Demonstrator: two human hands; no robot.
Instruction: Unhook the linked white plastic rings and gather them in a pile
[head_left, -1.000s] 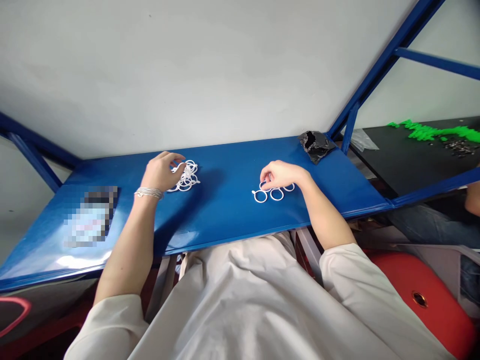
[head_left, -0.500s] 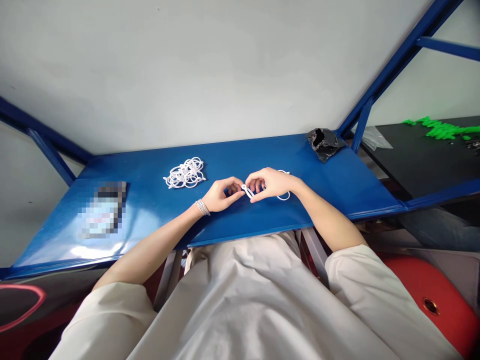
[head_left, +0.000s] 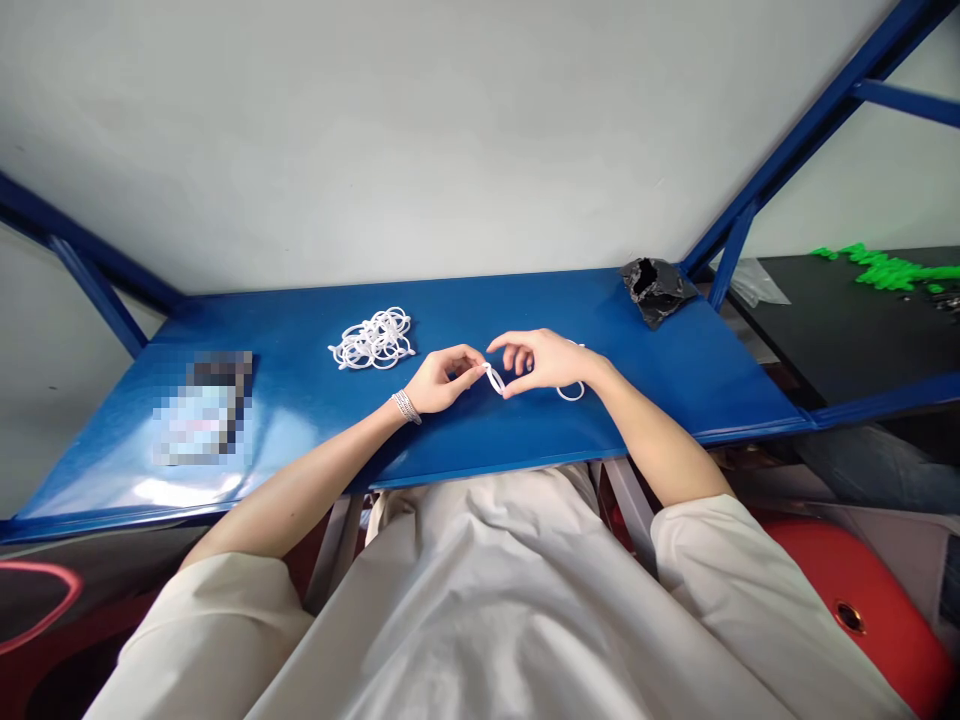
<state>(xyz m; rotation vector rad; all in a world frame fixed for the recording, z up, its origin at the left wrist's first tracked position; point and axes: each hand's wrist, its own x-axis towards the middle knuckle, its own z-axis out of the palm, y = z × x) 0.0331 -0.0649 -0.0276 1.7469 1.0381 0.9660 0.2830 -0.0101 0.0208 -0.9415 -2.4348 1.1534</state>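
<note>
At the middle of this blue counter (head_left: pixel 570 300), what are your hands doing?

My left grip (head_left: pixel 444 382) and right grip (head_left: pixel 541 362) are close together, nearly meeting, with a small white ring (head_left: pixel 493 378) held upright between them. I can't tell from this view whether it's plastic or rubber.

Is that ring clamped?

Yes, it's pinched from both sides. My left fingertips (head_left: pixel 480 369) close on its left side, and my right thumb (head_left: pixel 511 390) presses its lower right side. My other right fingers spread open above it.

What lies near my hands?

Beneath my right grip, a second white ring (head_left: pixel 571 393) lies on the counter, partly hidden by my hand. Farther left, apart from my left grip, sits a tangled heap of white rings (head_left: pixel 373 340). Thin silver bangles (head_left: pixel 406 407) circle my left wrist.

And farther along the counter?

Toward the far right corner, a crumpled black plastic bag (head_left: pixel 652 290) sits by the wall. At the left end lies a flat object (head_left: pixel 201 408), too pixelated to name. Beyond the counter on the right, a dark table (head_left: pixel 847 330) carries bright green pieces (head_left: pixel 889 270). Below it, I can see a red seat (head_left: pixel 855 600).
</note>
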